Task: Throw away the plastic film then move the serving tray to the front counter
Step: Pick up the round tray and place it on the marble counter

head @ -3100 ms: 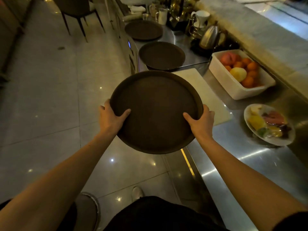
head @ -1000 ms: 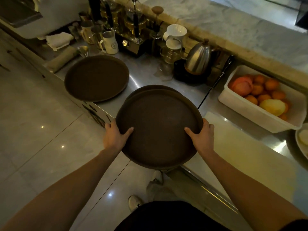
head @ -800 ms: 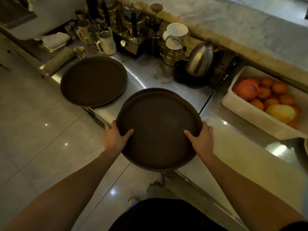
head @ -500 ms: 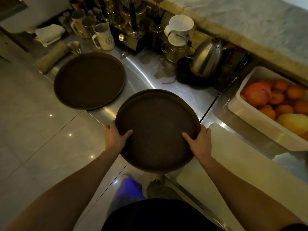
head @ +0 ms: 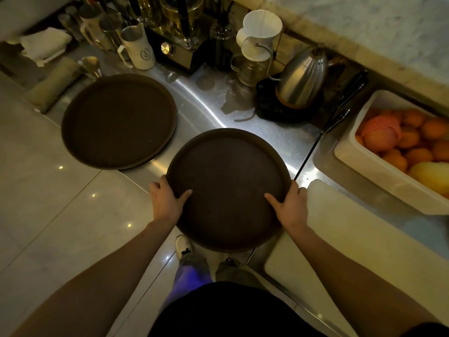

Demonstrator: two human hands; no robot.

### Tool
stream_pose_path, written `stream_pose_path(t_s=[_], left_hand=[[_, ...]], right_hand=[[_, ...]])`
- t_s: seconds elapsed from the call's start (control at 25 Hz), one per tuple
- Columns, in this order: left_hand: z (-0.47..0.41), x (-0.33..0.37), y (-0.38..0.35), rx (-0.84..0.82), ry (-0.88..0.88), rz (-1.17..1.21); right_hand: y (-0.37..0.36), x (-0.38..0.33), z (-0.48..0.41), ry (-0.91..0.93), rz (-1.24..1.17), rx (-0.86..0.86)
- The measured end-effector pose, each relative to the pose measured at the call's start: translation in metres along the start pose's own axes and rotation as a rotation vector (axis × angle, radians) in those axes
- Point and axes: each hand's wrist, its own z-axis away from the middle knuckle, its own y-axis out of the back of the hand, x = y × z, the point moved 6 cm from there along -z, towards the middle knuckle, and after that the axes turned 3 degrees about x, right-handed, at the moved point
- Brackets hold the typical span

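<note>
Item 1, left hand (head: 166,201): arm extended forward, thumb lying over the rim and onto the inner face, fingers wrapped under, clasping the serving tray (head: 228,188) at its 8 o'clock edge.

Item 2, right hand (head: 290,205): arm extended likewise, thumb on top, fingers beneath, gripping the same tray at its 4 o'clock edge.

Item 3, serving tray: round, dark brown, raised rim, nothing on it. Held roughly level, far half over the steel counter (head: 243,122), near half over the floor above the person's shoes. A second rim shows just past its 12 o'clock edge; whether the two touch cannot be told.

Item 4, another round brown tray (head: 117,120): lies flat on the counter at 10 o'clock from the held one, bare, overhanging the counter edge a little.

Item 5, white tub (head: 379,166): at 3 o'clock, holding oranges, a yellow fruit and a pinkish fruit in netting.

Item 6, white cutting board (head: 352,246): at 4 o'clock, just beside the right hand.

Item 7, steel kettle (head: 301,81): at 1 o'clock, on a dark base.

Item 8, white pitcher (head: 139,51): at 11 o'clock, among metal cups; contents not visible.

Item 9, white dripper (head: 261,27) on a glass server: at 12 o'clock.
</note>
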Motion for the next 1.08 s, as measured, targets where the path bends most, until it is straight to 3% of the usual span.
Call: stream_pose_path(t_s=[0.44, 0.68, 1.08], left_hand=[[-0.017, -0.002, -0.005, 0.012, -0.037, -0.121], [-0.013, -0.007, -0.021, -0.07, -0.038, -0.039], [-0.013, -0.004, -0.017, 0.083, -0.047, -0.195]], right_hand=[[-0.001, -0.002, -0.008, -0.032, 0.068, -0.029], [-0.008, 0.0, -0.005, -0.028, -0.012, -0.082], [-0.008, 0.008, -0.007, 0.017, 0.105, -0.173]])
